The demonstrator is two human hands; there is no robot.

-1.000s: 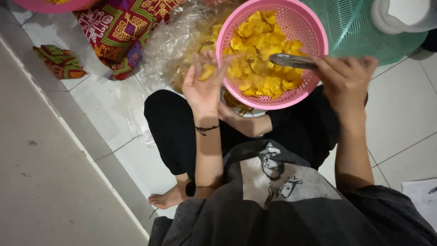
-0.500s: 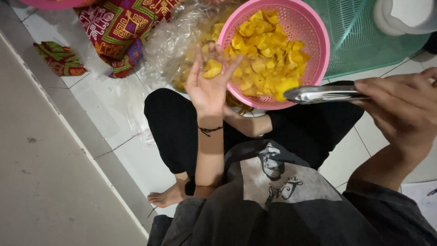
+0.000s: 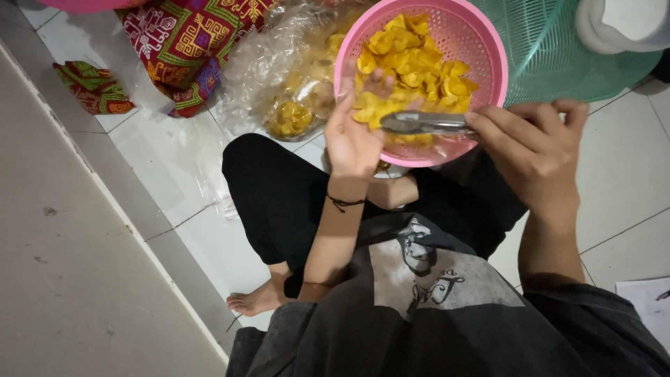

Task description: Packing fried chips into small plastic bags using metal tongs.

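Right hand [image 3: 534,150] grips flat metal tongs [image 3: 426,123], left hand [image 3: 352,136] cups yellow chips [image 3: 412,70] over the round pink plastic basket [image 3: 485,49] resting near the lap; a bump could spill chips rightwards

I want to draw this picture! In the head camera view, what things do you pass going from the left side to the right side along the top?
Small folded patterned cloth → big red patterned cloth → clear plastic bag of yellow chips → pink basket → green basket → white container.
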